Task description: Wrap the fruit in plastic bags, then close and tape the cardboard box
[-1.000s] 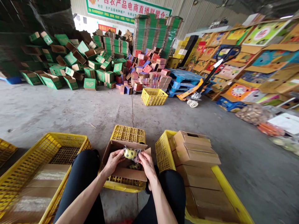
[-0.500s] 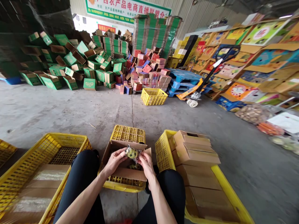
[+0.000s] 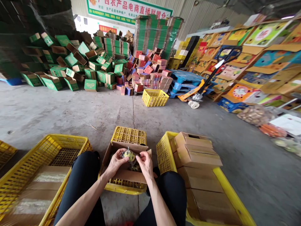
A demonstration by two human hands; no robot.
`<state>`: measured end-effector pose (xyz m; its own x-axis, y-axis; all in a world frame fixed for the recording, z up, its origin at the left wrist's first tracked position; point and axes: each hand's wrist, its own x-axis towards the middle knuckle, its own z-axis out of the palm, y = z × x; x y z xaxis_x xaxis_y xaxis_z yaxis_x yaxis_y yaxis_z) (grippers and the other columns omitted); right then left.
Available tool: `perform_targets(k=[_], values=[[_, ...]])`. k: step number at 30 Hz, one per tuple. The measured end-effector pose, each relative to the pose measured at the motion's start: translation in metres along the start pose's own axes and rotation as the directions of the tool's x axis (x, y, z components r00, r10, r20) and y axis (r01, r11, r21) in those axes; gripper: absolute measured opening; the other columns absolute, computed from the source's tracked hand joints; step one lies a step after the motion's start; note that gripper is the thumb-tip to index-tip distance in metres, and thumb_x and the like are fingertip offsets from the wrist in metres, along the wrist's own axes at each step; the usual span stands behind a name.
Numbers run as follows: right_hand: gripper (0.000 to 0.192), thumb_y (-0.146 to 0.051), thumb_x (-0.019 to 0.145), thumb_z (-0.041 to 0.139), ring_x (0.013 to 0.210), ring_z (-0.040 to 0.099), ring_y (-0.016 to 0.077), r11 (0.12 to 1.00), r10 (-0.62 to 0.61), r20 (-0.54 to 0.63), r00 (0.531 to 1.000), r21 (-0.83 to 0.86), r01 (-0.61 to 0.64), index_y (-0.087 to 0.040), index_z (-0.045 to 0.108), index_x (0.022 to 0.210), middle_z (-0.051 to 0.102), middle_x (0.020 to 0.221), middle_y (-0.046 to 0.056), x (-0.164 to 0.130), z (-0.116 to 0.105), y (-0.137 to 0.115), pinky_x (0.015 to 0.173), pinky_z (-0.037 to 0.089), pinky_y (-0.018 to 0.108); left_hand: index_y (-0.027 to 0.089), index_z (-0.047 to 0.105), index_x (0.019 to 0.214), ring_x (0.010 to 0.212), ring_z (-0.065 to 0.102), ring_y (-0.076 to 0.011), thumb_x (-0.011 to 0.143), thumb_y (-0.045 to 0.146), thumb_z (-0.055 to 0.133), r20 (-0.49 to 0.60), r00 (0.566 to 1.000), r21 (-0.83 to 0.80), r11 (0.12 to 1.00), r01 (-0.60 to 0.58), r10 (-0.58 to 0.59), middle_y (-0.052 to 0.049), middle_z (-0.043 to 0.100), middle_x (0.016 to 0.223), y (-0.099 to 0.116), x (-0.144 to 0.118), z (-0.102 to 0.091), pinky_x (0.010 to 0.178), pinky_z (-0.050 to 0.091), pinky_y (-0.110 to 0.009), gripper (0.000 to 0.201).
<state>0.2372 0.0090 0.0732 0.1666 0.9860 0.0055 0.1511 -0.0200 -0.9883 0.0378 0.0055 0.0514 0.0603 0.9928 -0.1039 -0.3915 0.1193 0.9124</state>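
Note:
Over an open cardboard box (image 3: 133, 175), my left hand (image 3: 115, 164) grips a yellow-green round fruit (image 3: 129, 154) with dark spots, wrapped in clear plastic. Thumb and fingers hold it from the left. My right hand (image 3: 145, 164) is closed in a pinch at the right end of the wrapping; the pinched bit is too small to see clearly. More of the same wrapped fruit lies in the box below, partly hidden by my hands. An upturned yellow plastic crate (image 3: 128, 135) carries the box between my knees.
At my left a yellow crate (image 3: 70, 139) holds taped cartons (image 3: 47, 183). On my right another yellow crate (image 3: 164, 153) holds several closed cartons (image 3: 202, 179). Farther off are a yellow crate (image 3: 155, 99), a pallet jack (image 3: 195, 97), blue pallets (image 3: 183, 78) and heaped green boxes (image 3: 90, 84).
The wrapped fruit has shifted slightly left and turned in my left hand. My right hand has moved off its side to a pinch at the wrapping's right end.

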Motion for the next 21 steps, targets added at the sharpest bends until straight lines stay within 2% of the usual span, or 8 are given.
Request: perform_targets(k=[2,4,6,8,11,15,18,21], values=[[0.035,-0.055,0.075,0.082,0.072,0.063,0.0207,1.000,-0.002,0.130,0.992,0.027,-0.002,-0.025,0.073,0.090,0.069,0.084,0.004,-0.0030,0.0022,-0.0026,0.067,0.058,0.034,0.021,0.067,0.114,0.100,0.071,-0.0263,0.065,0.043,0.095,-0.021,0.999,0.023,0.999,-0.025,0.026,-0.008,0.076,0.107,0.0012,0.0000,0.0017,0.090,0.054,-0.036,0.061],[0.035,-0.053,0.079,0.079,0.074,0.066,0.0207,0.998,-0.003,0.265,0.964,0.058,-0.013,-0.024,0.075,0.098,0.071,0.088,0.004,-0.0066,0.0056,-0.0041,0.067,0.059,0.034,0.021,0.065,0.114,0.100,0.071,-0.0263,0.064,0.043,0.095,-0.035,0.999,0.040,0.999,-0.031,0.033,-0.008,0.075,0.107,0.0007,0.0009,0.0022,0.090,0.053,-0.036,0.062],[0.037,-0.049,0.079,0.079,0.079,0.069,0.0206,0.998,-0.029,0.314,0.949,0.061,0.011,-0.024,0.075,0.106,0.073,0.098,0.005,-0.0092,0.0085,-0.0048,0.071,0.060,0.034,0.021,0.065,0.112,0.101,0.070,-0.0262,0.064,0.044,0.095,-0.040,0.998,0.061,0.997,-0.042,0.045,-0.008,0.075,0.108,-0.0006,0.0017,0.0019,0.091,0.053,-0.036,0.061],[0.037,-0.046,0.078,0.080,0.081,0.070,0.0205,0.998,-0.055,0.309,0.950,0.049,0.042,-0.024,0.076,0.107,0.073,0.106,0.006,-0.0102,0.0092,-0.0052,0.074,0.060,0.034,0.020,0.067,0.111,0.103,0.070,-0.0263,0.066,0.042,0.095,-0.024,0.998,0.094,0.994,-0.061,0.064,-0.008,0.074,0.109,-0.0014,0.0015,0.0011,0.094,0.052,-0.036,0.057],[0.037,-0.047,0.078,0.080,0.083,0.070,0.0218,0.998,-0.052,0.279,0.959,0.035,0.044,-0.024,0.077,0.107,0.075,0.105,0.006,-0.0086,0.0066,-0.0046,0.074,0.060,0.034,0.020,0.070,0.118,0.116,0.067,-0.0288,0.070,0.039,0.093,0.060,0.997,0.096,0.994,-0.049,0.044,-0.010,0.074,0.121,-0.0011,-0.0003,-0.0004,0.104,0.049,-0.038,0.057],[0.046,-0.052,0.078,0.081,0.084,0.071,0.0245,0.995,0.027,0.281,0.959,0.085,-0.053,-0.022,0.075,0.112,0.077,0.099,0.007,-0.0047,0.0041,0.0005,0.079,0.062,0.040,0.023,0.065,0.136,0.134,0.059,-0.0318,0.072,0.038,0.092,0.145,0.989,-0.052,0.998,0.032,-0.024,-0.012,0.067,0.141,-0.0015,-0.0016,-0.0032,0.111,0.046,-0.041,0.071],[0.051,-0.054,0.073,0.084,0.088,0.073,0.0256,0.973,0.080,0.276,0.958,0.187,-0.136,-0.023,0.073,0.113,0.076,0.106,0.008,-0.0036,0.0059,0.0043,0.081,0.063,0.043,0.022,0.066,0.135,0.132,0.061,-0.0327,0.073,0.043,0.091,0.121,0.989,-0.101,0.990,0.098,-0.085,-0.014,0.068,0.141,-0.0026,-0.0006,-0.0047,0.106,0.051,-0.041,0.070],[0.054,-0.051,0.069,0.088,0.096,0.073,0.0271,0.962,0.079,0.249,0.965,0.234,-0.139,-0.024,0.071,0.113,0.076,0.113,0.008,-0.0060,0.0071,0.0026,0.084,0.062,0.043,0.019,0.074,0.123,0.123,0.067,-0.0326,0.073,0.048,0.090,0.074,0.994,-0.045,0.995,0.086,-0.082,-0.014,0.073,0.131,-0.0026,0.0012,-0.0049,0.104,0.053,-0.041,0.059]])
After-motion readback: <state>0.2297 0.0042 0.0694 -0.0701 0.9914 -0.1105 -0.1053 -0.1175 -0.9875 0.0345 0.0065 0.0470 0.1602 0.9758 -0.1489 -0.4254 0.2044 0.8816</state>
